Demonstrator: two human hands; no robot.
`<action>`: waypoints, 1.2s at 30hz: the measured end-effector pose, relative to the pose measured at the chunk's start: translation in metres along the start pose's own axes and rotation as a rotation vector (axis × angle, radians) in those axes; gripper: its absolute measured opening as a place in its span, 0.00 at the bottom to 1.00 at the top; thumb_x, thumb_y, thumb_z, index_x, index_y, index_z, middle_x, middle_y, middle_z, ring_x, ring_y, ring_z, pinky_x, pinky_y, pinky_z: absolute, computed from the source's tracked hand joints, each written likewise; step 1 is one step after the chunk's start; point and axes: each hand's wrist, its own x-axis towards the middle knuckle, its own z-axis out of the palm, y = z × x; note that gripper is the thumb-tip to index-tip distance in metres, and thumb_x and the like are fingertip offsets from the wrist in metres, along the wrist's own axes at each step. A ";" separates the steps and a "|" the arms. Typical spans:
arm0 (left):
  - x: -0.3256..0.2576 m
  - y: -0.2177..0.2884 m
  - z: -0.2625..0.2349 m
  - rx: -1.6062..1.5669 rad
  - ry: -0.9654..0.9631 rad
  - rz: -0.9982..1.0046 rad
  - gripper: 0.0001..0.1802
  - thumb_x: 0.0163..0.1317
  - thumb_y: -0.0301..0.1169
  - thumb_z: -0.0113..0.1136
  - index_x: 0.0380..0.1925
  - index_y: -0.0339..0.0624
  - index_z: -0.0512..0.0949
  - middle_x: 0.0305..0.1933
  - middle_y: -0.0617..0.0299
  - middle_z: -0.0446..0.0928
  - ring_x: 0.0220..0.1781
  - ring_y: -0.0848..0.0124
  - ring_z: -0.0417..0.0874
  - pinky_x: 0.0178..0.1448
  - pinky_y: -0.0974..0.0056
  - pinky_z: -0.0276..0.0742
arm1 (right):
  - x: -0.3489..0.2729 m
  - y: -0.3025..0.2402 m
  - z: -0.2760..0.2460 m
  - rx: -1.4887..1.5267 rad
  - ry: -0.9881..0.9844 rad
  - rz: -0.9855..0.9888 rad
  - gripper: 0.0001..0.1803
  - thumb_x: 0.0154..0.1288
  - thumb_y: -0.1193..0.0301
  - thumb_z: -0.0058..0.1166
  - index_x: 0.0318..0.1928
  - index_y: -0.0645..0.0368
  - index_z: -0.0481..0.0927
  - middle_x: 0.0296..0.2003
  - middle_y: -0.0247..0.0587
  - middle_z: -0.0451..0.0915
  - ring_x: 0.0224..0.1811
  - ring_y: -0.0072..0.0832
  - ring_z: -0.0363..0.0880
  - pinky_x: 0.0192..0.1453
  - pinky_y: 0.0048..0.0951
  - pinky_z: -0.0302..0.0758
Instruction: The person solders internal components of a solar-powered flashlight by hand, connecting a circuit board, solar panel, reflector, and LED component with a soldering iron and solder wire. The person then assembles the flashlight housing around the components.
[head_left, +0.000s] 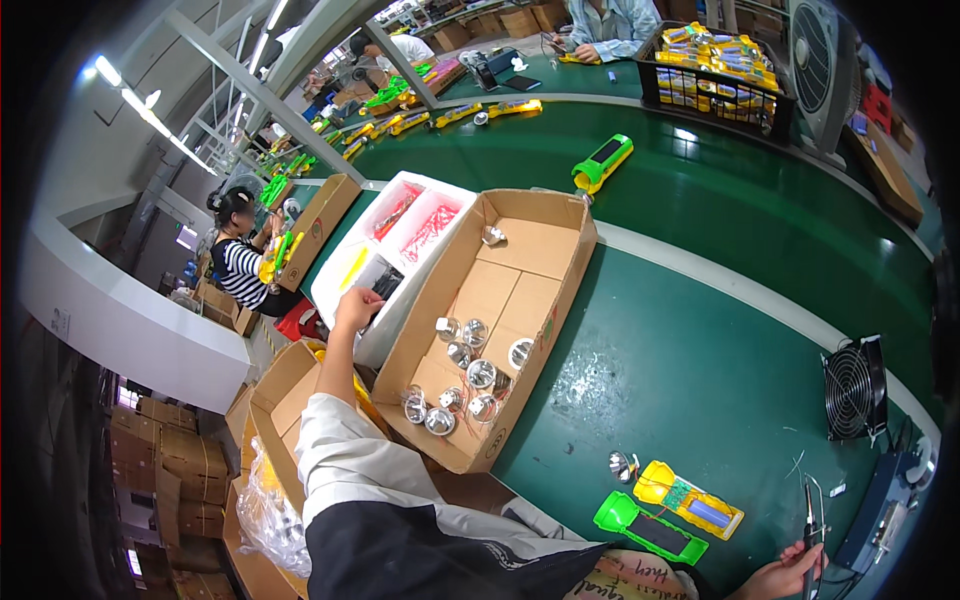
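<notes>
My left hand (357,308) reaches out to the white foam tray (345,300) at the left and rests on its near compartment, fingers bent over small dark parts; what it grips is hidden. My right hand (790,575) sits at the lower right edge, closed around a thin soldering iron (808,530) held upright. In front of me on the green table (700,300) lie an open yellow flashlight shell (690,497), a green flashlight half (648,526) and a silver reflector (620,465).
A long cardboard box (545,330) with several silver reflectors stands between the hands. A yellow-green flashlight (603,163) lies farther back. A small black fan (853,388) and blue power unit (885,510) sit right. Other people work at the back and left.
</notes>
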 end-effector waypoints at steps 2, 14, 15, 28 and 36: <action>-0.006 0.007 -0.004 0.005 0.042 -0.027 0.10 0.46 0.35 0.62 0.26 0.42 0.80 0.19 0.57 0.76 0.22 0.67 0.76 0.29 0.65 0.70 | -0.001 -0.009 0.007 0.090 -0.015 -0.007 0.09 0.54 0.74 0.49 0.29 0.66 0.64 0.15 0.40 0.65 0.13 0.24 0.63 0.14 0.20 0.61; -0.022 -0.025 -0.022 -0.532 0.487 0.024 0.09 0.52 0.30 0.58 0.28 0.34 0.76 0.25 0.58 0.78 0.29 0.73 0.78 0.35 0.70 0.71 | -0.008 -0.015 0.007 0.040 -0.027 0.005 0.10 0.55 0.73 0.48 0.29 0.66 0.64 0.16 0.40 0.65 0.13 0.24 0.63 0.15 0.20 0.61; -0.021 -0.018 -0.027 -0.510 0.545 0.056 0.08 0.54 0.29 0.57 0.28 0.34 0.75 0.27 0.59 0.78 0.30 0.75 0.77 0.36 0.72 0.70 | -0.008 -0.015 0.007 0.039 -0.023 0.000 0.10 0.55 0.73 0.48 0.29 0.66 0.64 0.16 0.40 0.65 0.13 0.24 0.63 0.15 0.20 0.61; -0.257 0.263 -0.031 -0.487 0.228 0.711 0.04 0.41 0.20 0.58 0.17 0.39 0.73 0.18 0.60 0.69 0.21 0.68 0.69 0.27 0.68 0.65 | -0.011 -0.005 0.007 0.088 0.017 0.210 0.07 0.59 0.73 0.45 0.28 0.57 0.62 0.15 0.31 0.66 0.12 0.13 0.64 0.14 0.12 0.61; -0.295 0.292 0.070 -1.009 -0.175 0.305 0.06 0.43 0.16 0.59 0.23 0.36 0.77 0.21 0.62 0.69 0.24 0.77 0.68 0.29 0.75 0.63 | -0.009 0.000 -0.005 0.035 -0.023 0.087 0.04 0.61 0.74 0.44 0.31 0.59 0.64 0.18 0.33 0.67 0.13 0.14 0.64 0.15 0.12 0.60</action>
